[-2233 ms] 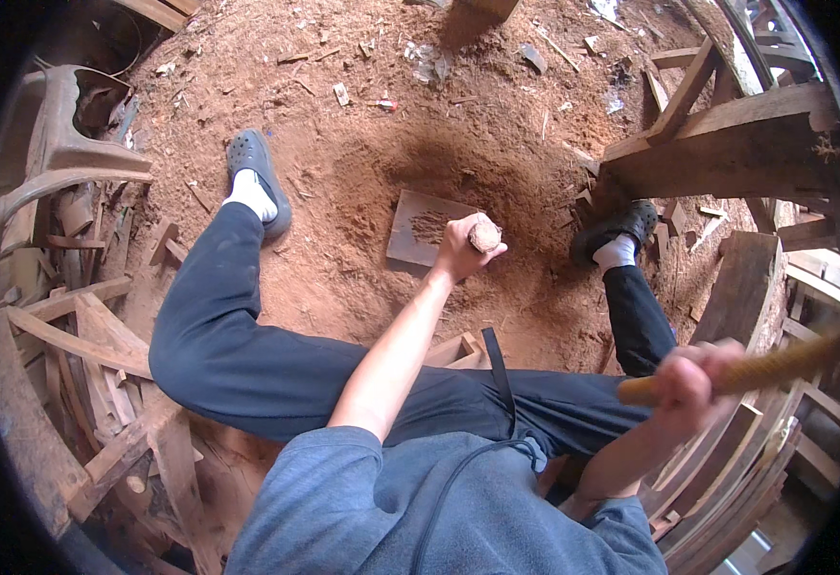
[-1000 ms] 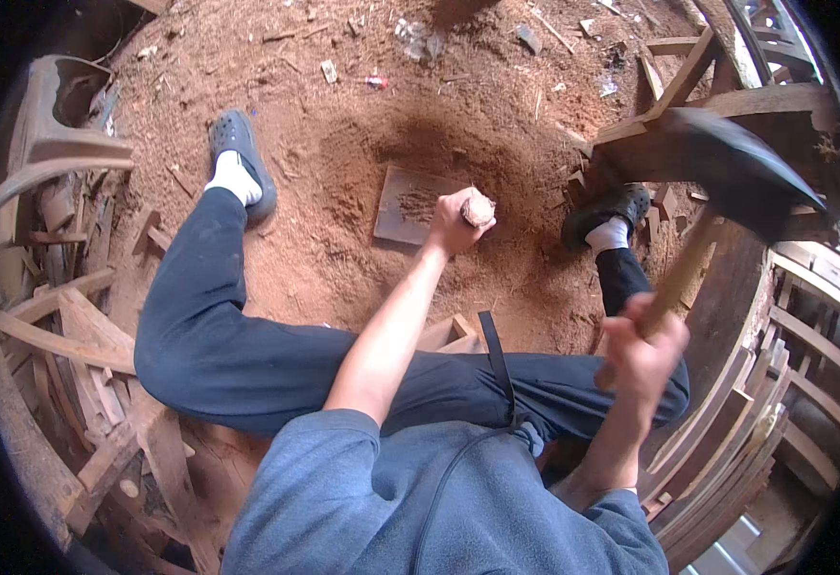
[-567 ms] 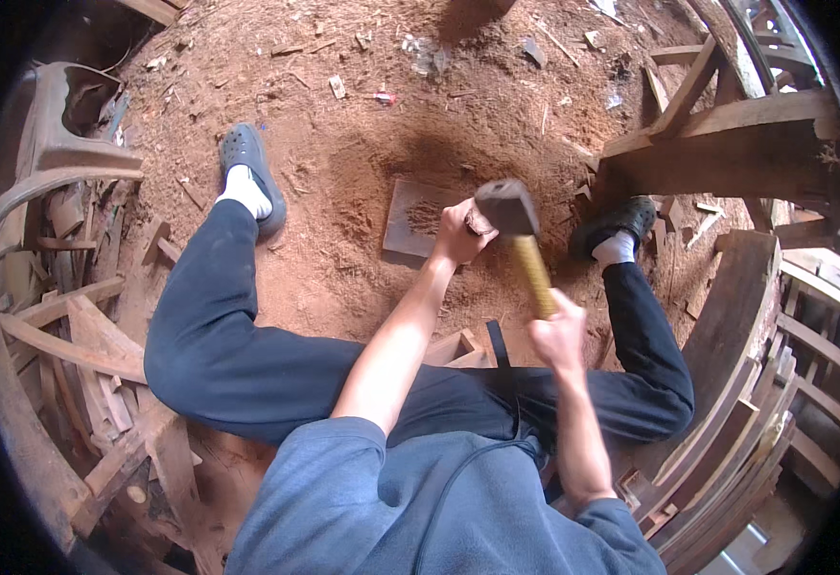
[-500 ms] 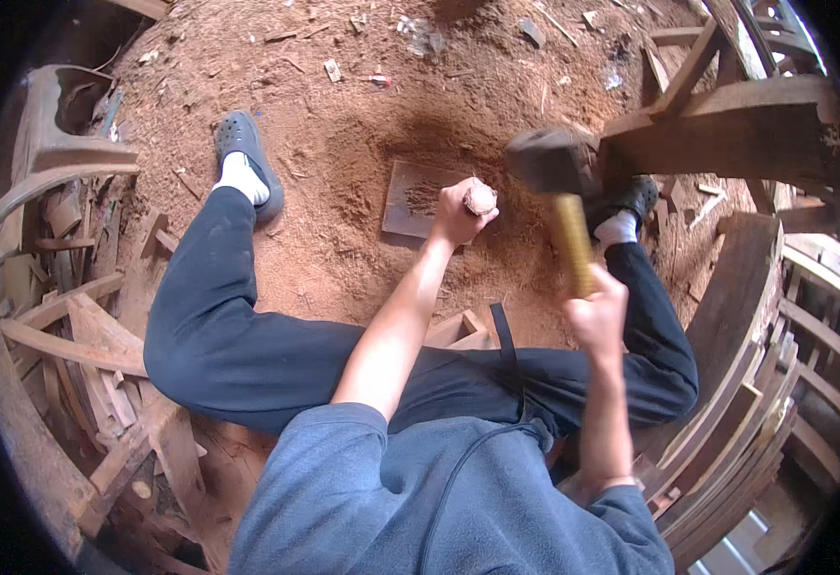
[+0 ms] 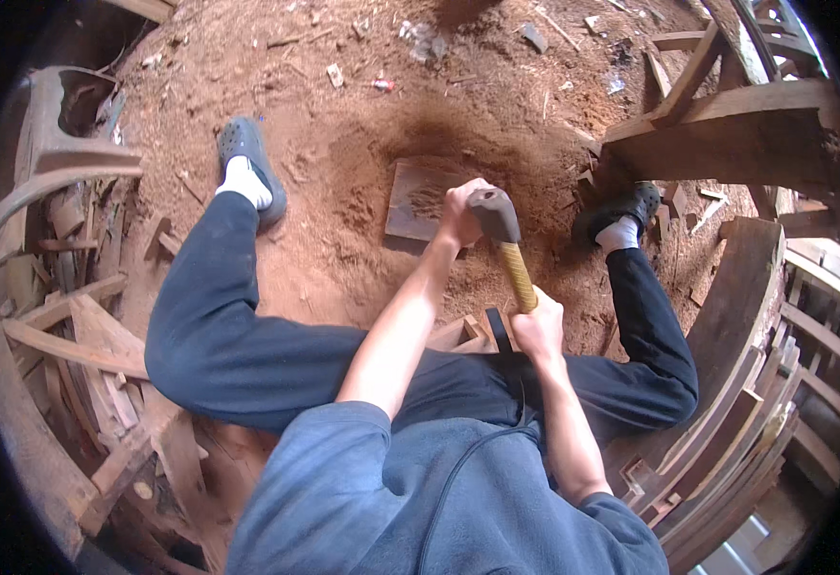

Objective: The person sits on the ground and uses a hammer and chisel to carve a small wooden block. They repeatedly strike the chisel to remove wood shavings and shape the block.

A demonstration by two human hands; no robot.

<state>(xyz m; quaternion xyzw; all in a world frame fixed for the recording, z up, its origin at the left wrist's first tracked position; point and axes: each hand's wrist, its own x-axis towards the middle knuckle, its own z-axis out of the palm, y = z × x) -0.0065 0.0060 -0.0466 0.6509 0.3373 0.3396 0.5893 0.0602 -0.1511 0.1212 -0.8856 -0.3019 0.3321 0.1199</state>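
My left hand [image 5: 458, 217] is wrapped round an upright chisel over a flat dark wooden board [image 5: 408, 206] on the ground. The hammer's head hides the chisel's top now, and its blade end is hidden below my fist. In my right hand [image 5: 539, 331], the fingers are closed on the yellow wrapped handle of a hammer [image 5: 516, 273]. Its dark metal head lies over the chisel's top, right beside my left fist. Rough cut marks and chips show on the board's face near my left hand.
Sawdust and wood chips cover the ground [image 5: 324, 192]. My legs are spread on both sides of the board. Wooden chair parts [image 5: 75, 163] are piled at left. A thick curved timber [image 5: 727, 134] and stacked wood pieces [image 5: 727, 316] stand at right.
The hammer has swung down and left from beside my right shoe onto the chisel's top. My right forearm moved left with it; my left hand stays about where it was.
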